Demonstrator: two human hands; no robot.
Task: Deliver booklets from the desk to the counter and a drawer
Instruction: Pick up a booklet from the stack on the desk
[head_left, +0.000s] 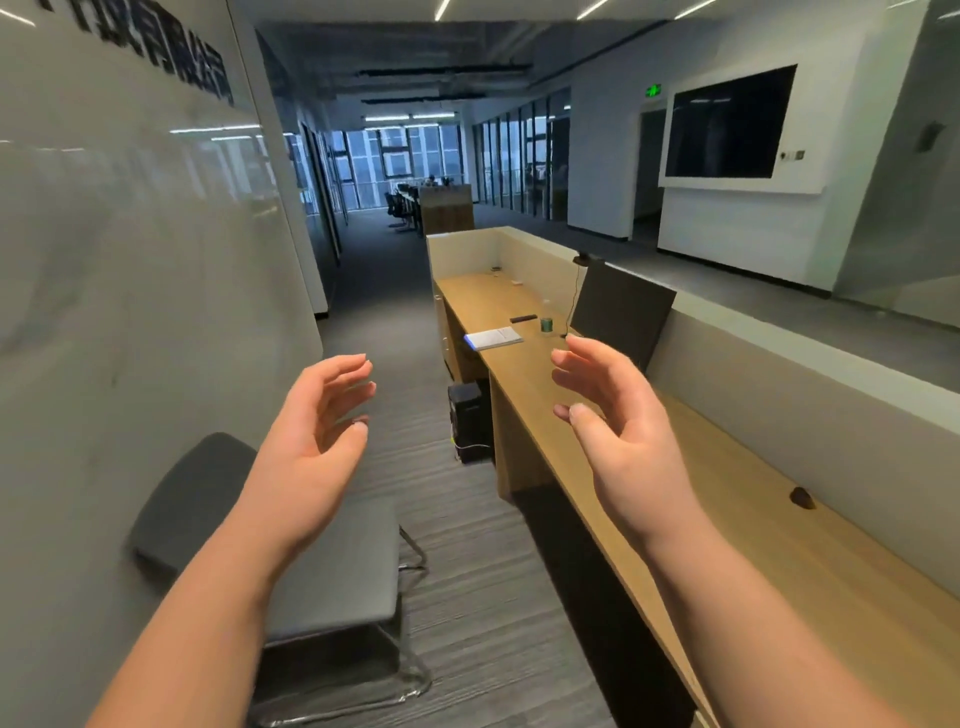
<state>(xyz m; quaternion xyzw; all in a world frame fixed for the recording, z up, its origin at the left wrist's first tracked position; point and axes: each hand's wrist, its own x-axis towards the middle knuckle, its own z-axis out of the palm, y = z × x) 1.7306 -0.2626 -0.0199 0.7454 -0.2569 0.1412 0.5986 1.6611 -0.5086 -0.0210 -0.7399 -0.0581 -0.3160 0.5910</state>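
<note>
On long wooden desk (727, 530): flat white booklets (493, 339); both hands empty.

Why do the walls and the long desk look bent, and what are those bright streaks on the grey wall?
Head view: the wide-angle lens bows straight lines, so the long light wooden desk and the glossy grey wall panel curve near the edges; the streaks are ceiling strip lights mirrored in that panel; the far corridor windows look hazy; both bare hands, left hand and right hand, are fairly sharp.
</note>
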